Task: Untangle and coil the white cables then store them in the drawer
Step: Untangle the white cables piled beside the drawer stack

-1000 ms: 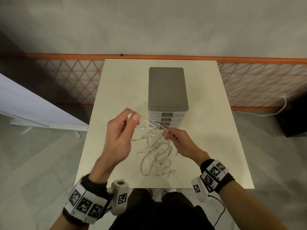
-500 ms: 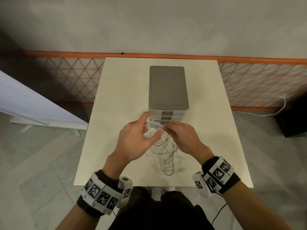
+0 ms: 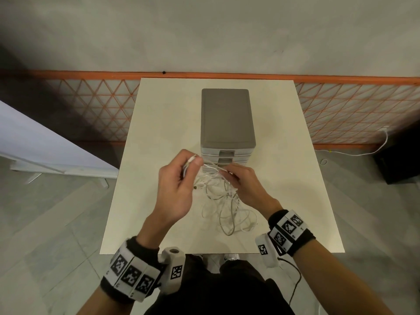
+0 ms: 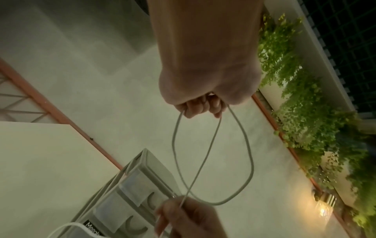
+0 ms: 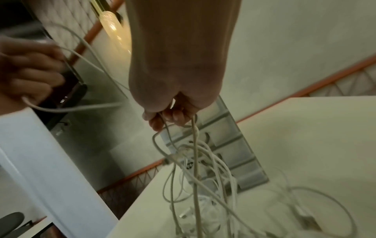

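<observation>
A tangle of white cables [image 3: 227,208] lies on the cream table [image 3: 154,137] in front of a grey drawer unit [image 3: 227,119], all drawers closed. My left hand [image 3: 181,180] is raised above the table and grips a loop of one white cable [image 4: 213,153] in curled fingers, a plug end sticking out by the thumb. My right hand [image 3: 243,183] pinches several cable strands [image 5: 193,153] just right of it, and the rest of the tangle hangs down from it to the table [image 5: 305,145].
An orange mesh fence [image 3: 352,114] runs behind the table. A white board [image 3: 41,146] leans on the floor at the left. A dark box [image 3: 400,160] with a white cord stands on the floor at the right. Bare tabletop lies on both sides of the drawer unit.
My left hand swung in toward the right hand, then lifted slightly with a cable loop in its fingers. The right hand stayed by the drawer fronts, holding the strands.
</observation>
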`<state>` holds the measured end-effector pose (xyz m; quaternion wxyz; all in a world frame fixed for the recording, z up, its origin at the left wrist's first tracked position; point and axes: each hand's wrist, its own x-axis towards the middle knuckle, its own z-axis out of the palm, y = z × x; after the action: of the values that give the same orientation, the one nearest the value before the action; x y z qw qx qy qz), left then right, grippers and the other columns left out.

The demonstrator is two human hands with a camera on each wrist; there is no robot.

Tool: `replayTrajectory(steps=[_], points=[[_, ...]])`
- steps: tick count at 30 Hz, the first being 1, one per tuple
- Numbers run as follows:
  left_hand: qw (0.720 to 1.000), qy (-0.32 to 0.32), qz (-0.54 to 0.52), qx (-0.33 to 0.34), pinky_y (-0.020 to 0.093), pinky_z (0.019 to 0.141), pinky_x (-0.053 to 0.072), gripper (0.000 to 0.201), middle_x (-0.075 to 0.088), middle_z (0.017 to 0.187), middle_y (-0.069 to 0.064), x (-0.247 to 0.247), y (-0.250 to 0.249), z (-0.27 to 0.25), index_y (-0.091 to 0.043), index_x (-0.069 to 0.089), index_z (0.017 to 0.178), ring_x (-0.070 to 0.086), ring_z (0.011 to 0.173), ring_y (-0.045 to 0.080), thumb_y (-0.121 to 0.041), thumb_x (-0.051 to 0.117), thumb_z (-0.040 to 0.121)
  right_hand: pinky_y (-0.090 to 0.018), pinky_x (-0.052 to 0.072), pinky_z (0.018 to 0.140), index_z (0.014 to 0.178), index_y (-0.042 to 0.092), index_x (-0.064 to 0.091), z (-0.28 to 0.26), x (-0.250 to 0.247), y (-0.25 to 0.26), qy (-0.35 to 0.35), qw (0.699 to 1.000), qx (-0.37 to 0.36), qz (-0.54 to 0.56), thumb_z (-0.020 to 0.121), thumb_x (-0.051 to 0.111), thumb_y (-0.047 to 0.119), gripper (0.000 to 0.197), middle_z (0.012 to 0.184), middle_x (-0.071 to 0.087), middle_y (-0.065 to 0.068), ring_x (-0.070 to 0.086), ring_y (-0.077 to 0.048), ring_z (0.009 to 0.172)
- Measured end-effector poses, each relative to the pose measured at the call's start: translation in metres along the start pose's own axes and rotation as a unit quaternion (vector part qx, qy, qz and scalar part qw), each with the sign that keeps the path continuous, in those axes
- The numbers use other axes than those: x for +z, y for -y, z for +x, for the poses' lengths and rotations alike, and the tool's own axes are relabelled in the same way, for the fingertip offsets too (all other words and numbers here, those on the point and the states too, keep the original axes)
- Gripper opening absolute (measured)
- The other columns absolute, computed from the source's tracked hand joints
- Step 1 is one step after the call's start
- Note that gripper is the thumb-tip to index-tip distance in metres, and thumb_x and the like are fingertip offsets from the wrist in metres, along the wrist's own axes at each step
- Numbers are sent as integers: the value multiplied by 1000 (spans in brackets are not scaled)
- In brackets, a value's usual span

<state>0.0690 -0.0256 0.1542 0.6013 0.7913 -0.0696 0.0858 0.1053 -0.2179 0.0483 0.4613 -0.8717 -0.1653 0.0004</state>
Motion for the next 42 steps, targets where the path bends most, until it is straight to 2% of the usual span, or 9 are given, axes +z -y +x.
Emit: replayTrajectory(steps=[2,6,10,14,17,32,36,38,42], points=[[999,-30,-41,3,24,50,28,22,36,60,8,-9,-2,-5,-1,56,82,29,53,14,-12,51,100,-31,43,60,87,4,65,-1,3,-11,11,999,33,2,101,55,19,23,74,62,-3,51,-13,65],[992,66,108,-22,28,54,35,21,48,61,0,-28,26,-7,-16,58,80,43,55,16,-31,51,93,-11,43,62,106,6,71,2,-7,-14,19,997,78,14,101,52,11,20,90,72,-1,58,3,63],[880,178,439,-34,33,63,50,42,56,101,-4,-32,49,-7,-30,56,130,58,86,20,-44,58,90,-19,47,78,117,7,69,6,-19,-7,12,999,15,-48,99,52,6,24,100,68,2,61,-5,83],[935,124,332,-37,29,66,47,42,50,85,-12,-2,33,-1,-32,60,121,52,76,13,-60,52,91,-31,50,75,115,6,70,8,-16,3,11,996,-30,-82,98,56,5,22,94,64,-1,59,-18,81],[934,146,312,-95,30,67,48,39,56,76,-12,29,30,6,-31,60,109,59,76,15,-64,51,91,-15,46,76,117,3,70,9,-12,9,11,997,-44,-59,95,56,0,26,94,62,-1,57,-10,81],[1000,-2,-7,-20,34,51,31,22,39,61,7,2,13,-7,-16,53,79,32,54,23,-18,51,101,-13,40,63,99,6,71,4,6,-22,-22,998,52,-38,97,60,11,12,76,58,12,53,1,66],[968,94,212,-101,29,58,37,13,51,59,-9,-17,34,-3,-23,59,85,53,61,16,-29,58,96,-13,45,67,113,7,71,3,-7,-25,-7,997,72,-24,97,56,3,22,88,65,3,59,2,67],[924,103,346,-128,34,67,46,21,63,78,-6,-16,38,-2,-27,59,112,64,81,26,-36,58,93,-12,45,75,116,5,70,6,-14,-19,-21,998,41,-46,98,56,6,23,94,64,3,58,1,74],[932,96,342,-68,35,74,51,47,68,93,-2,4,27,0,-30,55,130,66,89,22,-56,56,92,-18,41,73,113,6,72,11,-18,-4,-19,993,-19,-115,97,59,8,21,91,55,7,51,-5,78]])
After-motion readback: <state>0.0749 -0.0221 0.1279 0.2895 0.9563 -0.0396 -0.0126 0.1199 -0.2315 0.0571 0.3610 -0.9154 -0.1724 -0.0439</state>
